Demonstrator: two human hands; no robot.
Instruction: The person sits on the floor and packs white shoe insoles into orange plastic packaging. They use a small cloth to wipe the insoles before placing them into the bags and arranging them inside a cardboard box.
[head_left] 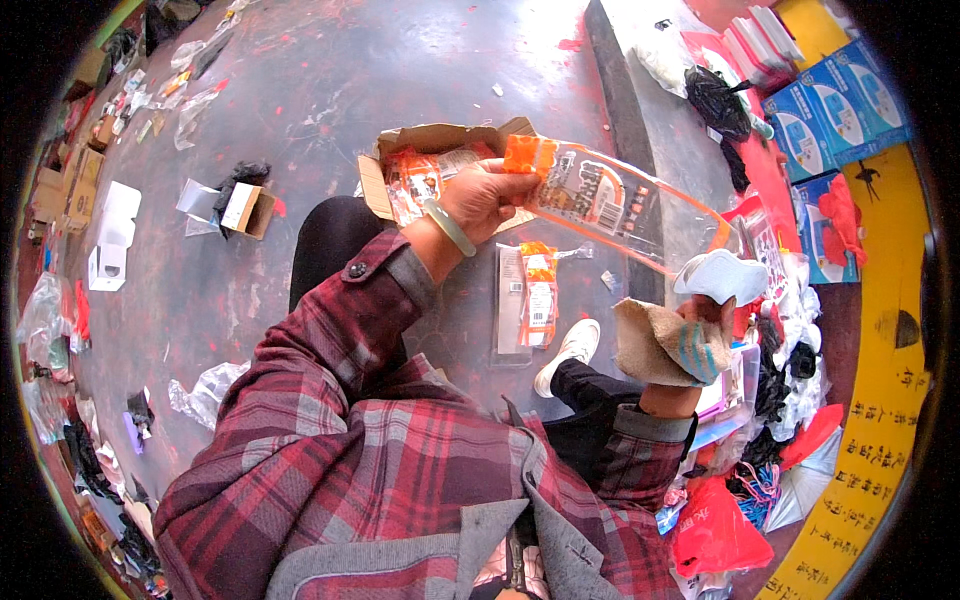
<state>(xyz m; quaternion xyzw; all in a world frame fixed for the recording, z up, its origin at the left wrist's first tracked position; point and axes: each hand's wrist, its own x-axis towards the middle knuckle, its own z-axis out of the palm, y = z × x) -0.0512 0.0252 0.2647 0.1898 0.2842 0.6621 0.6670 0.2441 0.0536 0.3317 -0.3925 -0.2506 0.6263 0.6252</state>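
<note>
The right hand (690,340), in a worn work glove, curls its fingers around a pale rounded object (718,275) at the open end of a clear plastic bag (620,205). Farther out, the bare left hand (483,200) pinches the bag's orange top, stretching it level above a torn cardboard box (440,140).

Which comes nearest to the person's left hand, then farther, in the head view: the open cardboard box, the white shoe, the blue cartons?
From the left hand:
1. Cardboard box, just behind the hand.
2. White shoe, below and right, on the floor.
3. Blue cartons, far right, on the pile.
</note>
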